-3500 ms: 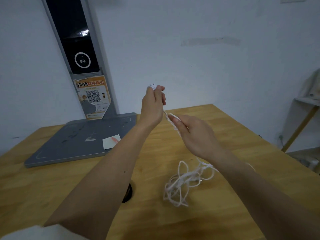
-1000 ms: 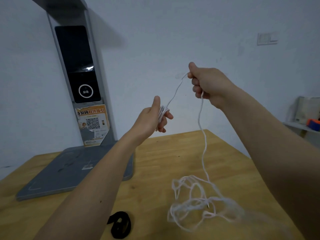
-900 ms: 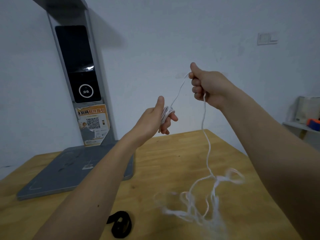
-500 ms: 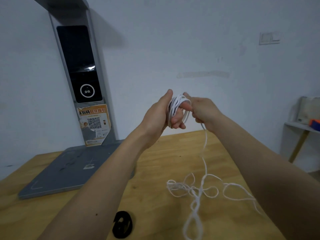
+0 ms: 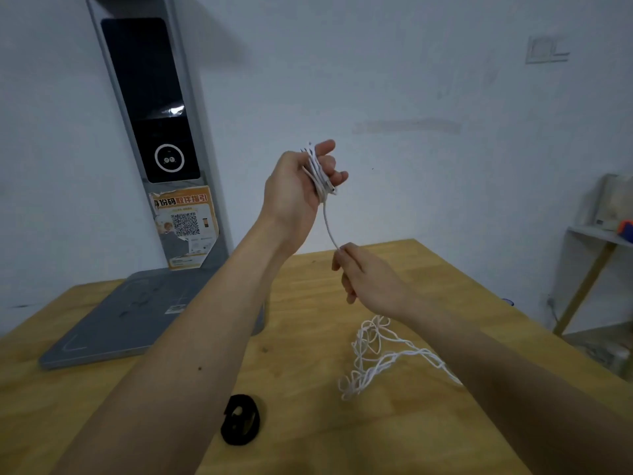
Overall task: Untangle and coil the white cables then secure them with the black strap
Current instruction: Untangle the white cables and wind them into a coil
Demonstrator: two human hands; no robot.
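My left hand (image 5: 298, 186) is raised above the table with several turns of white cable (image 5: 318, 173) wound around its fingers. One taut strand runs down from that coil to my right hand (image 5: 368, 279), which pinches it lower and slightly to the right. Below my right hand, the loose cable tangle (image 5: 376, 358) lies on the wooden table (image 5: 308, 440). The black strap (image 5: 239, 425) lies curled on the table near my left forearm, touched by neither hand.
A grey device with a flat base (image 5: 130, 320) and a tall dark-screened post (image 5: 154, 132) stands at the table's back left against the white wall. A shelf (image 5: 603, 234) with small items is at the far right.
My right hand has dropped from beside my left hand to well below it, drawing the strand taut. The coil on my left hand has grown, and the tangle on the table has shifted.
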